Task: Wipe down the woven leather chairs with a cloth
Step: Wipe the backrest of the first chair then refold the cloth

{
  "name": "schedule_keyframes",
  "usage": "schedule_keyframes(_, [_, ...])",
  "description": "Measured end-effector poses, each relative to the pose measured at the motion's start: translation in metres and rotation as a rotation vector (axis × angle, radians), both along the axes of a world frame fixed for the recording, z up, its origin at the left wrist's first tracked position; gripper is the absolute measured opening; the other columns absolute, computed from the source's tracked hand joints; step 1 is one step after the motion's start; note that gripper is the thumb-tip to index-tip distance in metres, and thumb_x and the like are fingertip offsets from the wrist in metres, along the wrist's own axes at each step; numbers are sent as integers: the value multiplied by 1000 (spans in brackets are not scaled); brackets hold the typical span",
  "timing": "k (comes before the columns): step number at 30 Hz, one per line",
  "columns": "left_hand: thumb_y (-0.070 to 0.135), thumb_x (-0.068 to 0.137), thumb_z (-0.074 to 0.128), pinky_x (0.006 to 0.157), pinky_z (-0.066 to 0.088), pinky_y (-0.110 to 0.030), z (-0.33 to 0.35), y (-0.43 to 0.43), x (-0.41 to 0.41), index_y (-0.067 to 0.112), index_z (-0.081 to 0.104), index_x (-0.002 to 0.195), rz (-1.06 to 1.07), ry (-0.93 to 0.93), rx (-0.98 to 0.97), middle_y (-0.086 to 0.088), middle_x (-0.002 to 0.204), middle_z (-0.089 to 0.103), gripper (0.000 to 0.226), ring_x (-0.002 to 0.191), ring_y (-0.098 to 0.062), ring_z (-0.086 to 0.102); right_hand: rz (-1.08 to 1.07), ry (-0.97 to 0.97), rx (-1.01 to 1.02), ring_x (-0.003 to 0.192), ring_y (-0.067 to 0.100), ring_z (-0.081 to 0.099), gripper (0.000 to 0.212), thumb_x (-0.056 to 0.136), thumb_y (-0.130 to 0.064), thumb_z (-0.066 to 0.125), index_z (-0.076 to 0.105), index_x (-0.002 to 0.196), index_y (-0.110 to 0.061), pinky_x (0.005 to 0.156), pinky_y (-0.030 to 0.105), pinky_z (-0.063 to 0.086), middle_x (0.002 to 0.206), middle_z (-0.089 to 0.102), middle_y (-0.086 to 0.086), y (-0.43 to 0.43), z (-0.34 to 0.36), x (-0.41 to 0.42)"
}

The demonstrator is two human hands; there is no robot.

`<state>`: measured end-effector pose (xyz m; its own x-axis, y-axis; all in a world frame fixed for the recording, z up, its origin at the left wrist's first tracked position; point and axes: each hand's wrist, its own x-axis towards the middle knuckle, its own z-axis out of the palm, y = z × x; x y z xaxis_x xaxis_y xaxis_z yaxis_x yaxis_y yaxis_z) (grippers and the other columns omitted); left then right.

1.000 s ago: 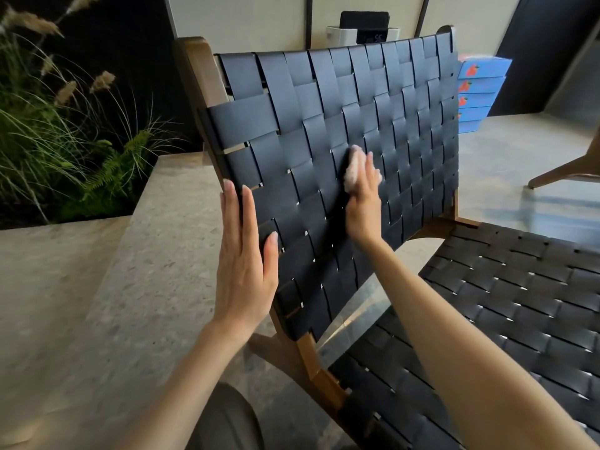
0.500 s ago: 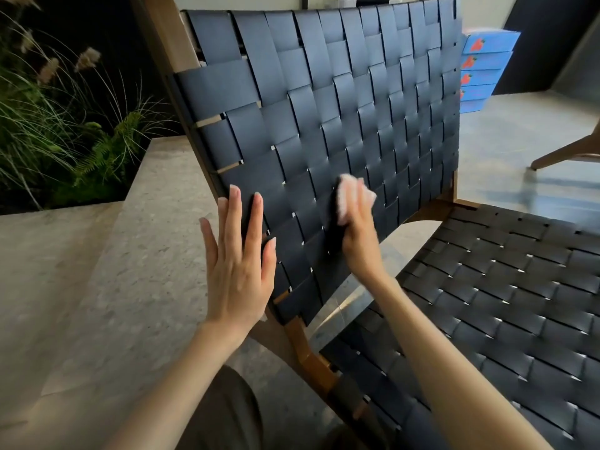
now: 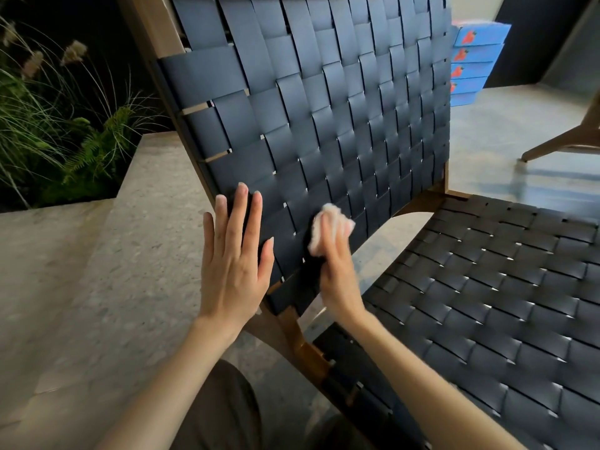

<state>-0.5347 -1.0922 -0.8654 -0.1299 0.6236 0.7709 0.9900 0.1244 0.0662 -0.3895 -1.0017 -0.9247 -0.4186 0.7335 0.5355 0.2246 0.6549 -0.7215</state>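
A chair with dark woven leather straps on a brown wooden frame fills the view, its backrest upright and its seat stretching to the right. My right hand holds a small pale pink cloth bunched under its fingers against the lower part of the backrest. Flat on the backrest's lower left edge lies my left hand, fingers straight and spread.
A speckled stone ledge runs along the left, with grasses and ferns behind it. Blue boxes are stacked behind the backrest. The wooden leg of another chair stands on the floor at far right. My knee is below.
My right hand has slid the cloth down the backrest from its middle toward its lower edge. My left hand has stayed flat on the left side. The view has moved closer.
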Motion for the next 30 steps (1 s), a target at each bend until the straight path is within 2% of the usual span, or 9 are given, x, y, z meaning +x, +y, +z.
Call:
schedule_keyframes(3, [28,98,45,122,-3,-39,0,-4,-1,6,25,151,-18,40,-26,-9,159,10,60,148,-24,-11,-299,130,-260,136,-5,10,87,79,24,26,13,153,-20,112,9,3,159,6,2,67,14,8])
schedule_keyframes(7, [28,97,46,122,-3,-41,2,-7,-8,11,34,149,-59,99,-65,-8,159,17,56,149,-24,-11,-422,30,-371,143,23,18,78,88,18,26,11,155,-19,111,20,9,159,13,4,125,13,18])
schedule_keyframes(11, [26,97,48,122,-2,-42,0,-3,-10,14,39,147,-88,109,-64,-10,158,19,52,149,-27,-10,-465,21,-416,133,22,26,76,89,14,27,9,154,-21,107,23,16,150,25,7,105,1,4])
schedule_keyframes(15, [25,98,46,122,-1,-42,-3,-1,-11,14,40,146,-108,105,-52,-11,157,19,50,148,-29,-11,-318,128,-390,108,12,40,60,88,1,28,31,140,-30,106,29,33,124,38,3,29,-19,-14])
schedule_keyframes(18, [25,99,46,122,0,-42,-3,-1,-13,15,40,147,-119,108,-49,-10,157,19,50,148,-28,-10,-135,118,-401,130,-18,21,71,100,3,31,12,151,-42,110,14,17,156,15,-16,-29,-30,-13])
schedule_keyframes(21, [26,99,47,122,1,-43,-3,-2,-12,16,40,147,-119,104,-47,-9,158,19,50,148,-28,-9,-45,149,-428,125,-28,19,72,96,14,31,19,151,-31,105,5,17,146,18,-29,-29,-25,9])
schedule_keyframes(24, [28,98,47,122,0,-42,-2,-4,-14,18,39,147,-109,122,-60,-8,158,19,51,149,-28,-8,-263,171,-351,133,-3,30,72,93,17,31,18,153,-19,102,16,19,147,30,-13,29,-5,21])
schedule_keyframes(26, [30,98,46,122,0,-42,-2,-6,-15,19,37,148,-105,134,-78,-8,159,19,52,149,-28,-8,-305,123,-450,144,18,18,73,95,14,28,10,154,-24,114,30,17,160,12,4,72,2,27])
schedule_keyframes(30, [33,99,42,121,2,-44,-1,-10,-17,21,33,150,-101,156,-115,-6,160,16,53,149,-28,-8,-324,36,-589,145,30,16,79,94,15,26,0,154,-29,116,45,20,160,7,7,92,0,16])
